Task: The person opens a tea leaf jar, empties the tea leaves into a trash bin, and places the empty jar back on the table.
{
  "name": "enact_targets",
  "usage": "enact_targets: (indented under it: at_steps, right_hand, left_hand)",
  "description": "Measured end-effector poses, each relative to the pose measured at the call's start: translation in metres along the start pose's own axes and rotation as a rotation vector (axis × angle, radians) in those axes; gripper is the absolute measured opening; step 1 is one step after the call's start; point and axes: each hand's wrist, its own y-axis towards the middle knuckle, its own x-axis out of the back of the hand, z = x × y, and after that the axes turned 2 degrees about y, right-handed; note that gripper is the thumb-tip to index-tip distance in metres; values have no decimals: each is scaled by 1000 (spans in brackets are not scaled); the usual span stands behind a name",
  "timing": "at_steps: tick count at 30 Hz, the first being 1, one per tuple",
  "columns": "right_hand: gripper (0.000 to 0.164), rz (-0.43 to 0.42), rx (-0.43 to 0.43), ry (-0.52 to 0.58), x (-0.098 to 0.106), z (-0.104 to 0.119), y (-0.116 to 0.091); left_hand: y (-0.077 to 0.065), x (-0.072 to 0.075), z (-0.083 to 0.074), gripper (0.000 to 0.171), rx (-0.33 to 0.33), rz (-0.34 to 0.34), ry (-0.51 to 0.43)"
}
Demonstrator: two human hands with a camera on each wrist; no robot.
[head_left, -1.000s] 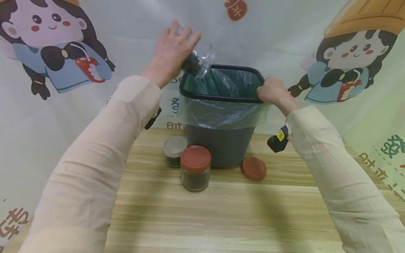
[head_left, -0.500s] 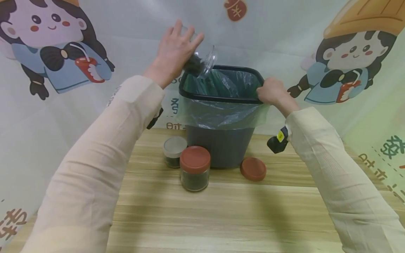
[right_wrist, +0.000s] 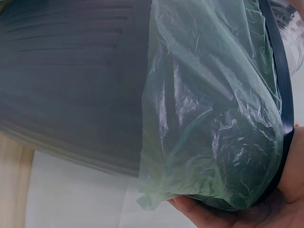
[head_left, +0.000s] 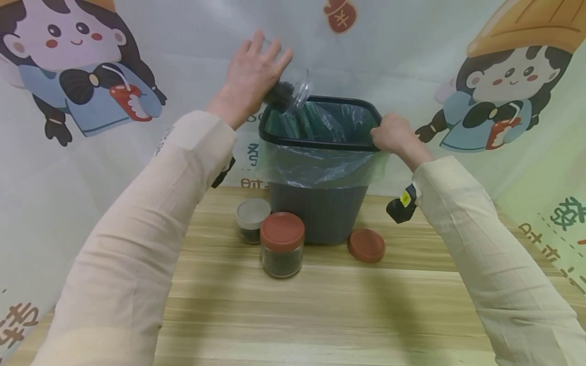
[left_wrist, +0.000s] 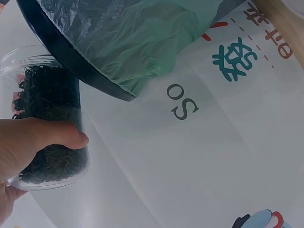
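Note:
My left hand [head_left: 252, 76] grips a clear glass jar [head_left: 299, 94] and tilts it, mouth toward the bin, over the bin's left back rim. Dark, curly dried leaves [left_wrist: 52, 95], like tea, lie inside the jar, and my thumb presses across its side in the left wrist view. The grey trash bin [head_left: 320, 213] stands upright with a thin green liner bag [head_left: 329, 165] folded over its black rim. At the right side, my right hand [head_left: 394, 133] holds the rim; its fingers are partly hidden under the bag in the right wrist view.
In front of the bin stand a red-lidded jar [head_left: 282, 246] and a grey-lidded jar [head_left: 253, 218], both with dark contents. A loose red lid [head_left: 367, 245] lies on the wooden table [head_left: 329, 315] to their right. A printed curtain [head_left: 192, 61] hangs close behind.
The left hand and tilted jar have shifted only slightly to the right since the first frame. The right hand stays on the bin's rim, and the bin stands in place.

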Motion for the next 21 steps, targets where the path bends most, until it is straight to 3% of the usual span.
enact_targets:
  at_steps: [21]
  right_hand:
    - [30, 12, -12, 6, 0, 0, 0]
  left_hand:
    - [4, 2, -3, 76, -39, -32, 17]
